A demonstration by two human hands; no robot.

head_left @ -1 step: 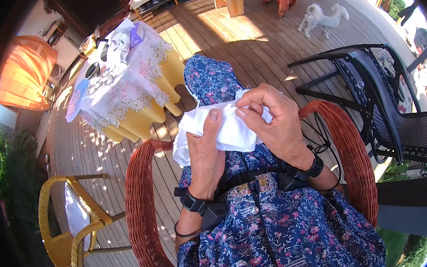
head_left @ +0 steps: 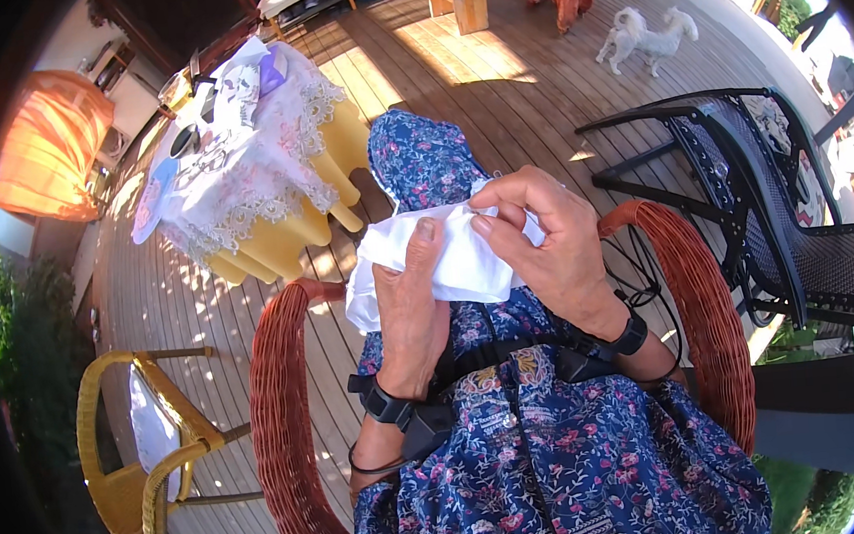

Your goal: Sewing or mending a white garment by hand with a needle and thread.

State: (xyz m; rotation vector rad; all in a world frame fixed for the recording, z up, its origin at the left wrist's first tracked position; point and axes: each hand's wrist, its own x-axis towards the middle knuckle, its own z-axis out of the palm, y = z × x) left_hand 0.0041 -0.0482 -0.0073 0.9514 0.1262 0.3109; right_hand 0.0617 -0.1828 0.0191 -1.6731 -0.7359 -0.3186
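Observation:
A folded white cloth [head_left: 472, 268] is held up over my lap between both hands. My left hand [head_left: 412, 303] is closed on its left part, the thumb lying on top and the fingers hidden beneath. At the upper right edge of the cloth, my right hand [head_left: 545, 238] is closed in a pinch, thumb and forefinger tips close together. Whether something small sits between those tips cannot be made out. Blue floral fabric [head_left: 428, 156] covers my lap and reaches out beyond the cloth.
Reddish wicker armrests [head_left: 284, 429] flank me. To the left stand a yellow wicker chair [head_left: 111, 453] and a table with a lace cloth [head_left: 285, 183] bearing several items. A black folding chair [head_left: 741, 182] is at right. A white dog [head_left: 650, 41] stands on the wooden deck [head_left: 525, 109].

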